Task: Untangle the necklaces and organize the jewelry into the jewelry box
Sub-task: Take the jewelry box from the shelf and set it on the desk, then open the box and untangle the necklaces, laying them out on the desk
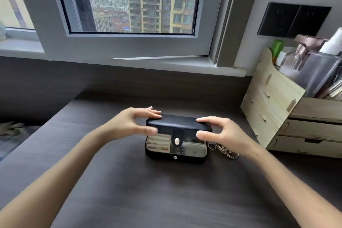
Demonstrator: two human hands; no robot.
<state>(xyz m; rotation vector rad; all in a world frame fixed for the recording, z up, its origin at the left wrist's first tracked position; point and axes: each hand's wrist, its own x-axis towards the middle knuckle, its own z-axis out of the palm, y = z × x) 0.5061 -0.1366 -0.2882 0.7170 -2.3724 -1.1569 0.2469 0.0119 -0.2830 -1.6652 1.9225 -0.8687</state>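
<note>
**Currently: box lid half up, jewelry outside it**

So, status from where I stand. Both hands are on the lid (177,123) of the jewelry box (161,158). Left hand (137,122) pinches the lid's left end, fingers on top, thumb under the front edge. Right hand (220,132) does the same on the right end. Lid sits tilted, partway between flat and upright, hinge on the far side. Closure strap (177,141) hangs off its front edge, unfastened, across the open mouth.

Box sits mid-table (166,200), base flat, nothing bracing it. Inside are cream-lined compartments, with a few small bits in the left ones, too blurred to name.

Tangle of necklaces (226,152) lies on the table just right of the box, partly behind the right wrist. A loose ring (212,146) lies beside it, near the box's right wall. Wooden organizer (268,102) stands well off to the right, not involved.

Step call: getting the box open. Can't read the direction of motion from one look, but with the chains outside and knotted, opening is my bet. Sorting not yet started.

Next move needs the lid swung fully back until it rests by itself, freeing both hands. Base looks light and is unheld, so it could tip or skid backward if the lid goes over hard. Then both hands go to the tangle. Fine chain wants fingertip pinches and slack, no pulling.
</note>
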